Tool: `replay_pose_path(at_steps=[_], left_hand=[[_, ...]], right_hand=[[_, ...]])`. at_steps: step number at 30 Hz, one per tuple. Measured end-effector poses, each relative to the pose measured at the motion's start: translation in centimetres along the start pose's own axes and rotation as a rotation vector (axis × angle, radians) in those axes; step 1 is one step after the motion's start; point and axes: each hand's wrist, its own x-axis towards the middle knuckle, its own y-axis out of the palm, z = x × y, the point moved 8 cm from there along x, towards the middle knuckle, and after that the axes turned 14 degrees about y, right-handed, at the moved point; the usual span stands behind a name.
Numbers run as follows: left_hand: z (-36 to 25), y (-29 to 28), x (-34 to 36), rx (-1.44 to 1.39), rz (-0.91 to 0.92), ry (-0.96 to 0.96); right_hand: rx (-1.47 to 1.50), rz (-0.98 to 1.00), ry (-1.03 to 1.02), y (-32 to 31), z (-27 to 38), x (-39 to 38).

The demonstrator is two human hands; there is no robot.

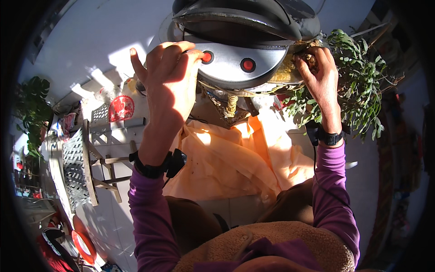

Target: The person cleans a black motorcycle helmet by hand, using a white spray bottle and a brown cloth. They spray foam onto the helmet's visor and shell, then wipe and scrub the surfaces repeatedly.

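A dark grey and silver machine (226, 70) with a black raised top (235, 20) is at the upper centre. My left hand (170, 84) is over its silver front, little finger raised, other fingers bent, a fingertip at the left red button (207, 56). The right red button (248, 64) is uncovered. My left thumb is hidden. My right hand (321, 75) is at the machine's right side, thumb and curled fingers around something small and brownish among yellowish material (287, 72); I cannot make out what it is. A cord-wrapped post (232, 104) stands below the machine.
Leafy plants (362, 86) grow right of the machine, another (36, 104) at the far left. An orange cloth (226, 163) lies below. Left are a wooden-framed woven chair (72, 165), a red patterned item (121, 109) and a red-and-white round object (84, 245).
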Motion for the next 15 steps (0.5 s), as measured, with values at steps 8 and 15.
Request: replay_pose_path(at_steps=[8,15], left_hand=[[-0.01,0.3,-0.05,-0.026,-0.013,0.011],[-0.25,0.59,0.45,0.015,-0.008,0.003]], right_hand=[[0.014,0.02,0.012,0.16,-0.24,0.03],[0.014,0.018,-0.007,0.19,-0.19,0.04]])
